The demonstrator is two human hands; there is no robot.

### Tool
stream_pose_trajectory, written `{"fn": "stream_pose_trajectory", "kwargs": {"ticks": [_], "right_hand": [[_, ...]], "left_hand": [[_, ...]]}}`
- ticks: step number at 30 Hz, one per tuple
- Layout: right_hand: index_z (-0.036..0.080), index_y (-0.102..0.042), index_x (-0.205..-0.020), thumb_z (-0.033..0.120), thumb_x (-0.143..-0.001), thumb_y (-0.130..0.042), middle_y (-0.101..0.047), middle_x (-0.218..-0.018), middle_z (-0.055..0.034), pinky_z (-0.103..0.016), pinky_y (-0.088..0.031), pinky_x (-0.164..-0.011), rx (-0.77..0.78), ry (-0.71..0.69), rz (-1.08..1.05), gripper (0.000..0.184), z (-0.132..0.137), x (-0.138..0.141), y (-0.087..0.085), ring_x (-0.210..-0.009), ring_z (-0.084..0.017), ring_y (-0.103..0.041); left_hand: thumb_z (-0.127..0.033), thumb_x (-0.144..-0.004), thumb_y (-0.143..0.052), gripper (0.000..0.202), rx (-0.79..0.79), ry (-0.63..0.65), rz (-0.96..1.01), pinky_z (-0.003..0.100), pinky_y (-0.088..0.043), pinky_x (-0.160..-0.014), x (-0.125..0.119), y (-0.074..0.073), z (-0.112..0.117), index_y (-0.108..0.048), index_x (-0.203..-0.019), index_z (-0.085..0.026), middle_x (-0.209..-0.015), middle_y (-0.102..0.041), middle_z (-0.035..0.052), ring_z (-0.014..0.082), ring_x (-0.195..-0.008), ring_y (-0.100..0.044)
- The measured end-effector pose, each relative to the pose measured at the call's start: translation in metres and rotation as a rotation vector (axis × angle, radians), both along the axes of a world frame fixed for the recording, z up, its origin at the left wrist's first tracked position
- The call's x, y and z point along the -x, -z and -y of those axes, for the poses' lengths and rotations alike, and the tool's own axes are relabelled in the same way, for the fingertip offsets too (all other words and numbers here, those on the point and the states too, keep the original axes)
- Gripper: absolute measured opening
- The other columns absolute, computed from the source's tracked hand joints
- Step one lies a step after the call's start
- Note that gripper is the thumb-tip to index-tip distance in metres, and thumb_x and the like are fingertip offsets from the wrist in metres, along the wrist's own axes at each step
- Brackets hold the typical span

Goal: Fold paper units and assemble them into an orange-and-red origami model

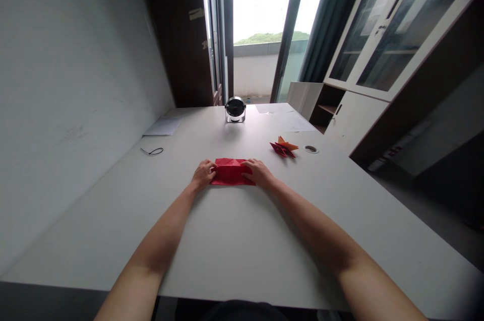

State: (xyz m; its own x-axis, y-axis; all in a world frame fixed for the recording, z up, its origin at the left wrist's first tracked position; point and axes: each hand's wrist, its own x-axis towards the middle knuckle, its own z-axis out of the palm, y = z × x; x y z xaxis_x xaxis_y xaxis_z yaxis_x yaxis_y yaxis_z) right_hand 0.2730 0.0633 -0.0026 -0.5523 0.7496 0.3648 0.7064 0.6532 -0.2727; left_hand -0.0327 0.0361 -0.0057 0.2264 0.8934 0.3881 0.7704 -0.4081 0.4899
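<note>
A sheet of red paper (230, 176), creased and folded across its upper part, lies in front of me on the white table. My left hand (203, 174) pinches its left edge with bent fingers. At the opposite edge, my right hand (260, 174) grips the paper, thumb below and fingers along the upper corner. The fold runs lengthwise between the two hands. Beyond my right hand rest pointed origami pieces: dark red ones (282, 149) and an orange one (289, 143), touching each other.
A small round black fan or lamp (235, 108) stands at the table's far side. A black cable tie (152, 151) lies at left near papers (163, 126). More sheets (297, 122) lie at the far right, with a round cable hole (311, 149) nearer. A wall borders the left.
</note>
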Motion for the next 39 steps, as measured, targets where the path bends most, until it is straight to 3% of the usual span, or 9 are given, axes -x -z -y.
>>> {"fn": "stream_pose_trajectory", "kwargs": {"ticks": [12, 16, 19, 23, 25, 29, 31, 35, 39], "right_hand": [[0.022, -0.071, -0.104, 0.027, -0.090, -0.064, -0.072, -0.108, -0.0056, -0.032, -0.040, -0.092, -0.027, -0.004, 0.014, 0.016, -0.003, 0.000, 0.001, -0.100, -0.021, -0.063], [0.021, -0.071, -0.097, 0.023, -0.091, -0.061, -0.073, -0.099, -0.0054, -0.031, -0.040, -0.091, -0.049, -0.011, -0.012, 0.012, -0.004, 0.003, 0.004, -0.094, -0.020, -0.065], [0.021, -0.071, -0.093, 0.022, -0.091, -0.060, -0.074, -0.093, -0.0046, -0.030, -0.041, -0.091, -0.058, -0.028, -0.051, 0.011, -0.003, 0.005, 0.004, -0.088, -0.019, -0.065], [0.021, -0.070, -0.090, 0.022, -0.091, -0.058, -0.073, -0.087, -0.0033, -0.031, -0.041, -0.091, -0.066, -0.048, -0.117, 0.012, 0.000, 0.005, 0.000, -0.083, -0.018, -0.065], [0.021, -0.069, -0.089, 0.024, -0.090, -0.058, -0.073, -0.086, -0.0035, -0.030, -0.043, -0.086, -0.049, -0.026, -0.163, 0.012, 0.002, 0.005, -0.002, -0.081, -0.018, -0.064], [0.021, -0.068, -0.090, 0.027, -0.089, -0.057, -0.071, -0.079, -0.0014, -0.026, -0.043, -0.070, 0.054, 0.054, -0.290, 0.013, 0.005, 0.005, -0.006, -0.068, -0.015, -0.060], [0.022, -0.067, -0.090, 0.029, -0.089, -0.056, -0.069, -0.076, 0.0003, -0.025, -0.044, -0.067, 0.094, 0.076, -0.364, 0.013, 0.006, 0.005, -0.007, -0.065, -0.014, -0.057], [0.022, -0.064, -0.090, 0.031, -0.088, -0.053, -0.068, -0.077, 0.0003, -0.026, -0.046, -0.069, 0.122, 0.115, -0.492, 0.015, 0.003, 0.005, -0.008, -0.070, -0.015, -0.059], [0.022, -0.063, -0.098, 0.033, -0.087, -0.052, -0.070, -0.083, -0.0010, -0.028, -0.048, -0.071, 0.181, 0.177, -0.497, 0.019, 0.000, 0.006, -0.006, -0.076, -0.018, -0.062]], "left_hand": [[-0.024, -0.085, -0.064, 0.023, 0.012, 0.066, 0.061, 0.041, -0.046, -0.102, -0.005, -0.010, 0.008, -0.067, -0.107, -0.025, -0.111, -0.068, 0.0045, 0.0235, -0.112, -0.059], [-0.023, -0.084, -0.064, 0.012, -0.005, 0.118, 0.059, 0.042, -0.040, -0.110, -0.005, -0.009, 0.005, -0.072, -0.094, -0.026, -0.115, -0.071, 0.0037, 0.0240, -0.121, -0.057], [-0.024, -0.086, -0.062, 0.008, -0.016, 0.096, 0.089, 0.042, -0.041, -0.108, -0.004, -0.007, 0.004, -0.071, -0.086, -0.024, -0.108, -0.073, 0.0042, 0.0239, -0.117, -0.059], [-0.026, -0.090, -0.055, 0.013, 0.012, 0.046, 0.143, 0.040, -0.047, -0.099, -0.004, -0.005, 0.004, -0.067, -0.090, -0.023, -0.104, -0.071, 0.0059, 0.0233, -0.109, -0.061], [-0.029, -0.094, -0.050, 0.016, 0.021, 0.012, 0.162, 0.040, -0.049, -0.094, -0.006, -0.006, 0.004, -0.065, -0.093, -0.023, -0.098, -0.070, 0.0061, 0.0222, -0.097, -0.064], [-0.031, -0.096, -0.048, 0.016, -0.052, -0.046, 0.182, 0.044, -0.042, -0.103, -0.011, -0.013, 0.007, -0.060, -0.091, -0.023, -0.086, -0.068, 0.0033, 0.0205, -0.084, -0.064], [-0.035, -0.096, -0.048, 0.017, -0.055, -0.055, 0.218, 0.040, -0.045, -0.096, -0.013, -0.017, 0.009, -0.059, -0.090, -0.022, -0.083, -0.067, 0.0024, 0.0194, -0.080, -0.062], [-0.046, -0.095, -0.047, 0.028, 0.049, -0.060, 0.390, 0.026, -0.046, -0.064, -0.018, -0.020, 0.012, -0.057, -0.087, -0.021, -0.071, -0.060, -0.0009, 0.0142, -0.064, -0.055], [-0.052, -0.094, -0.048, 0.032, 0.142, -0.080, 0.538, 0.023, -0.040, -0.053, -0.020, -0.013, 0.009, -0.056, -0.091, -0.021, -0.068, -0.059, -0.0018, 0.0123, -0.056, -0.051]]}}
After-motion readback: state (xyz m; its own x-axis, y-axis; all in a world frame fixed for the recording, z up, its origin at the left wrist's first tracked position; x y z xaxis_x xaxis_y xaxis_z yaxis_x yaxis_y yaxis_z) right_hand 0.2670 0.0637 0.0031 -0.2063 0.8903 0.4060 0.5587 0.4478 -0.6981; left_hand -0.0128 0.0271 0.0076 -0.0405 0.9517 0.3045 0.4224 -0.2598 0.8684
